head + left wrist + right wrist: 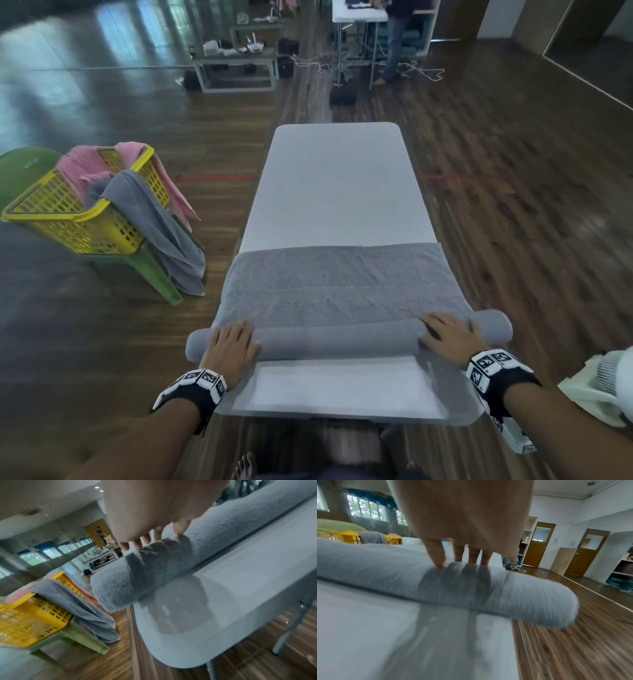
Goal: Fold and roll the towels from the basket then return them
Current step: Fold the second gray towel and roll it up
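Observation:
A grey towel (339, 284) lies folded across the near end of the white table (339, 185), its near part wound into a roll (339, 337) (154, 572) (402, 574) that overhangs both table sides. My left hand (233, 346) (145, 520) presses flat on the roll's left part with fingers straight. My right hand (448, 337) (464, 534) presses on the roll's right part the same way. The yellow basket (82, 212) (34, 618) (342, 536) stands to the left on a green stool (150, 270), with a pink towel (85, 164) and another grey towel (161, 233) draped over its rim.
Wooden floor surrounds the table. A white fan-like device (603, 383) sits at my right elbow. Far back stand a low bench (236, 58) with items, cables on the floor, a second table (359, 13) and a person (394, 41).

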`<state>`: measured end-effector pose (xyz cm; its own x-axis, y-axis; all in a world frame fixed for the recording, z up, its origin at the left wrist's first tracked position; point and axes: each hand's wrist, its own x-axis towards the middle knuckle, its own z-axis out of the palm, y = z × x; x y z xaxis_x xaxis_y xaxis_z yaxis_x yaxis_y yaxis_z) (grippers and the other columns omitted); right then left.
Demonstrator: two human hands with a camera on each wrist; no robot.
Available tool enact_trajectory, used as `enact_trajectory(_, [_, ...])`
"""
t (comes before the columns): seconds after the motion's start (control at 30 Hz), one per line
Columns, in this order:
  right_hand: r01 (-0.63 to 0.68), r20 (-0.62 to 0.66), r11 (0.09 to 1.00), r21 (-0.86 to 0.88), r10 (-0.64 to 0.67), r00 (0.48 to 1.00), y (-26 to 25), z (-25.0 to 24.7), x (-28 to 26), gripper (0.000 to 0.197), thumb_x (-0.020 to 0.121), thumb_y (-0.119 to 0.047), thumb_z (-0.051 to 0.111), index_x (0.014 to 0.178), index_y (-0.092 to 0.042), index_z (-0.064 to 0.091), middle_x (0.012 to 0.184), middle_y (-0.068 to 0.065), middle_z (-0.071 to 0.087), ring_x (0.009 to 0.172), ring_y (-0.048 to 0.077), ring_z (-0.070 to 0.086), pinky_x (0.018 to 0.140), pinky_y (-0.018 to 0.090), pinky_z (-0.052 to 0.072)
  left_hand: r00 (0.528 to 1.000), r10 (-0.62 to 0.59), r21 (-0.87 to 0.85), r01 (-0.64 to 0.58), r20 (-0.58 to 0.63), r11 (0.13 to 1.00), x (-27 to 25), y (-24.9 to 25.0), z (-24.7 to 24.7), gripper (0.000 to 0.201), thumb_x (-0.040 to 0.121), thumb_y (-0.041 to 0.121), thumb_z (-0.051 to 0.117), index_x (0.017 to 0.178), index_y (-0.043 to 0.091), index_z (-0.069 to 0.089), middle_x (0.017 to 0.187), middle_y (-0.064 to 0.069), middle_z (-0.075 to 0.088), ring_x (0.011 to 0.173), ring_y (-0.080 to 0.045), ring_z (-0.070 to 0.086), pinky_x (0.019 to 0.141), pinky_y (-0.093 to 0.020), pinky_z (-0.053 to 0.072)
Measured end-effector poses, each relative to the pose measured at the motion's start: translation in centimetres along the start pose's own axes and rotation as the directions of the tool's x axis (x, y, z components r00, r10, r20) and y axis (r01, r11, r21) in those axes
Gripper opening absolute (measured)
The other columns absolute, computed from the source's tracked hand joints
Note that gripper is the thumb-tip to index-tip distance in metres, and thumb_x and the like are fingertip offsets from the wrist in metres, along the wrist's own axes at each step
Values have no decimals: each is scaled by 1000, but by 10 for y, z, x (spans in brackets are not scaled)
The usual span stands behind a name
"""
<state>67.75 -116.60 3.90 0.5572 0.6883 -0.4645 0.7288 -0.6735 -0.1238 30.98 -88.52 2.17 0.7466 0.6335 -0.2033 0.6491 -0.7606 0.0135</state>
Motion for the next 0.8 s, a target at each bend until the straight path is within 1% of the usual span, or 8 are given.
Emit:
enact_trajectory(0.07, [21, 71, 999, -25, -19, 997, -1, 9, -9, 72, 91, -66, 42, 152, -35, 18, 159, -12, 19, 147, 12, 15, 116, 55, 2, 998, 29, 1, -29, 53, 1000, -6, 0, 9, 58, 85, 51, 55, 130, 15, 53, 131, -2, 56, 124, -27, 51, 107, -51, 34])
enact_trajectory(0.17, [66, 19, 984, -165, -64, 998, 2, 15, -17, 65, 84, -50, 57, 143, -41, 29, 150, -14, 36, 138, 13, 31, 115, 50, 16, 988, 77, 77, -88, 131, 993, -17, 3, 14, 50, 60, 40, 71, 106, 21, 65, 102, 2, 68, 97, -23, 64, 102, -47, 36])
enact_trajectory(0.23, [72, 44, 963, -259, -62, 997, 2, 5, -15, 54, 80, -45, 58, 131, -46, 41, 137, -16, 51, 128, 14, 43, 108, 43, 24, 992, 80, 78, -87, 95, 993, -17, 4, 8, 39, 64, 44, 62, 97, 24, 66, 95, 5, 68, 94, -21, 62, 101, -42, 26])
enact_trajectory(0.33, [54, 66, 957, -285, -36, 997, 4, -12, -4, 51, 75, -48, 55, 126, -47, 49, 126, -14, 60, 122, 16, 50, 104, 44, 29, 997, 77, 114, -79, 27, 990, -7, 3, 3, 50, 79, 44, 31, 116, 24, 59, 115, 4, 60, 110, -20, 52, 104, -40, 25])
enact_trajectory(0.43, [26, -3, 989, -146, -27, 1000, 9, -17, 4, 49, 94, -44, 39, 143, -40, 35, 150, -13, 38, 138, 14, 33, 115, 53, 15, 999, 31, 40, -30, -28, 999, -4, 4, 1, 62, 84, 39, 15, 127, 15, 54, 123, -3, 58, 110, -24, 54, 103, -41, 36])
enact_trajectory(0.6, [85, 66, 977, -196, -74, 995, 16, 2, -7, 70, 87, -59, 50, 149, -39, 23, 156, -17, 26, 143, 12, 24, 116, 50, 8, 998, 65, -2, -65, 16, 998, -8, 0, 18, 67, 80, 47, 51, 137, 13, 48, 135, -2, 54, 122, -23, 52, 109, -44, 35])
enact_trajectory(0.7, [97, 8, 952, -290, -99, 995, 14, 2, -9, 50, 83, -41, 54, 131, -45, 41, 137, -19, 50, 129, 12, 42, 111, 44, 19, 995, 103, 0, -103, 7, 995, -11, 0, 14, 51, 67, 43, 49, 111, 21, 62, 106, 4, 66, 96, -20, 62, 91, -36, 45])
enact_trajectory(0.8, [79, 28, 955, -286, -74, 997, 9, -9, -4, 16, 75, -39, 53, 90, -45, 53, 107, -17, 64, 115, 12, 55, 108, 45, 21, 994, 96, 26, -98, 57, 995, -4, 0, 1, 37, 74, 46, 40, 101, 28, 59, 103, 7, 64, 97, -16, 58, 95, -35, 37])
